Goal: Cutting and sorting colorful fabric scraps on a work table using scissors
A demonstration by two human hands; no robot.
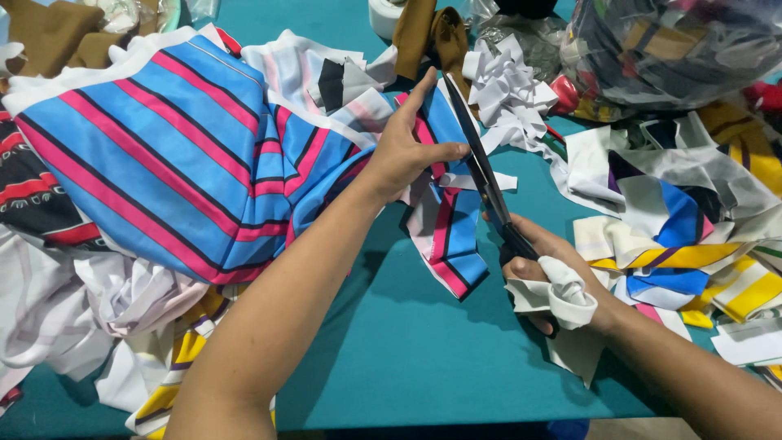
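Blue, pink and black striped fabric pinched by left hand, black scissors gripped in right hand, blades pointing away up the teal table, clear plastic bag stuffed with cloth scraps

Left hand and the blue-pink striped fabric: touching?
Touching. The head view shows the left hand gripping the striped fabric with fingers closed over its edge, next to the scissors held in the right hand.

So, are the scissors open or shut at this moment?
Open. The scissors have their two dark blades spread in a narrow V around the striped cloth, which the left hand holds; the right hand works the handles.
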